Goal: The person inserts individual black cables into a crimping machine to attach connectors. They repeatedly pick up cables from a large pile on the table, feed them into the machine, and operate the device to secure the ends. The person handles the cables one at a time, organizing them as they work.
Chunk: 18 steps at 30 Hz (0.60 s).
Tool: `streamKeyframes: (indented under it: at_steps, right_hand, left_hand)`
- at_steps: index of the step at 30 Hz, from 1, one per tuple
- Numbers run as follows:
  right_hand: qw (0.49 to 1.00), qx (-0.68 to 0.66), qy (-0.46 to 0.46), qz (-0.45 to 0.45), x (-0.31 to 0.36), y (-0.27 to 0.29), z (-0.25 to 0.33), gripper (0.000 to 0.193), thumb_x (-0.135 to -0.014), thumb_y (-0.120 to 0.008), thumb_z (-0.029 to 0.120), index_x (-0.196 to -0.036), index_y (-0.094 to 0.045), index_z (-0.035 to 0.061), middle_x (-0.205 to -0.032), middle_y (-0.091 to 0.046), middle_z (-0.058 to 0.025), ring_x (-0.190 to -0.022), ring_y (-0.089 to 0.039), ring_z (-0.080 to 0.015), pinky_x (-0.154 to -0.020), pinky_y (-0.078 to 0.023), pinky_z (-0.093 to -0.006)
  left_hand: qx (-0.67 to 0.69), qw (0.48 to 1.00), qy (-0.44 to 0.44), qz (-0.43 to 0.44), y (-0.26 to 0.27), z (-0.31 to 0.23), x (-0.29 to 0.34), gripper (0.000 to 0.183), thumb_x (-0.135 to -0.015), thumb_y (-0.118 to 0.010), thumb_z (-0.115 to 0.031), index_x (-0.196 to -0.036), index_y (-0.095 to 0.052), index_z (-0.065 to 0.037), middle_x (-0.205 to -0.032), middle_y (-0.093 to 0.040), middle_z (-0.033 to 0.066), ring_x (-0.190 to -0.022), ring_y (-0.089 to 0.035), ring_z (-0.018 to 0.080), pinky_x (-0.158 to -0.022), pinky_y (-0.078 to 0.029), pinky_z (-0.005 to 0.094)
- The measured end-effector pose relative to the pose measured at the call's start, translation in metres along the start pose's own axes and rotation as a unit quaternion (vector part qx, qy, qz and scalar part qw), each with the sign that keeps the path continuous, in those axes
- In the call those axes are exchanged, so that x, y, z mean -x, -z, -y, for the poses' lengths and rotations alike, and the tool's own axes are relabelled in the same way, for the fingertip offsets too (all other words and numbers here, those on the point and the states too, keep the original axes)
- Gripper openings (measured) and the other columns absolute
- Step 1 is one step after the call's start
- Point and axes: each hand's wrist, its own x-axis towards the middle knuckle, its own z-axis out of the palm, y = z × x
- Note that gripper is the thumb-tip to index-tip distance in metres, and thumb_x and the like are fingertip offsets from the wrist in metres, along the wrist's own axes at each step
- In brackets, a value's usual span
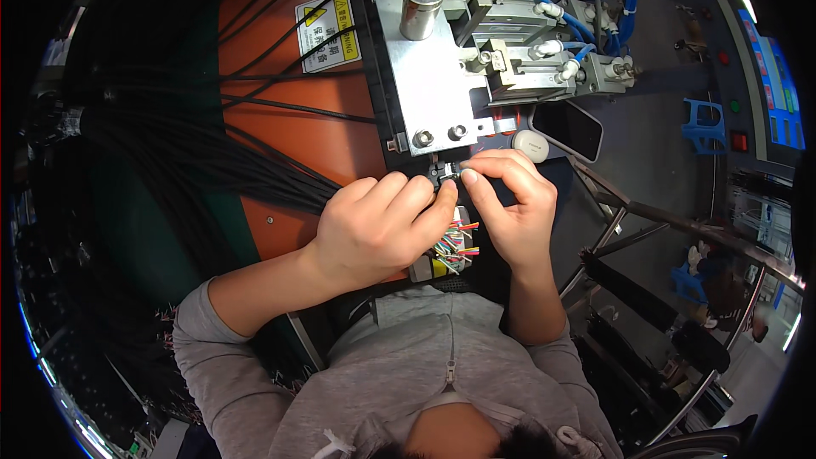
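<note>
Pinching the small dark part (444,173) with your right hand (520,208); left hand (374,219) curled at it, grip unclear. Sits just near of the metal plate (425,76). Probably light, stiff, fragile: hold its sides.

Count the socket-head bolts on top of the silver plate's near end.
2 visible: left bolt and right bolt, side by side on the silver plate, just beyond the small black part. None looks hidden there.

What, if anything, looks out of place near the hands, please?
The phone and white case beside the machine, just beyond the right hand, look a little odd: they seem to be personal items amid machinery. I see nothing plainly spilled or damaged.
</note>
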Motion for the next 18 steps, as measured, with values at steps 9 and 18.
streamKeyframes:
  at_steps: [9,18]
  right_hand:
    - [0.997,0.068,-0.001,0.037,-0.006,-0.006,0.0,0.007,-0.073,-0.064,0.0,-0.072,-0.057,0.0005,-0.069,-0.057,-0.0095,-0.066,-0.053,-0.0254,-0.058,-0.042,-0.0353]
    - [0.996,0.031,0.067,-0.042,-0.002,-0.017,-0.01,0.006,-0.071,-0.063,-0.001,-0.071,-0.057,0.0008,-0.068,-0.055,-0.0091,-0.066,-0.052,-0.0244,-0.059,-0.042,-0.034]
  left_hand:
    - [-0.041,0.997,0.043,0.047,0.0,-0.006,-0.006,0.028,-0.074,-0.061,-0.006,-0.101,-0.067,-0.008,-0.067,-0.04,-0.0001,-0.055,-0.043,0.0111,-0.046,-0.033,0.0248]
    - [-0.05,0.996,0.052,0.057,0.002,-0.009,-0.008,0.029,-0.073,-0.062,-0.004,-0.101,-0.068,-0.01,-0.066,-0.037,-0.0002,-0.054,-0.043,0.0106,-0.046,-0.033,0.0253]
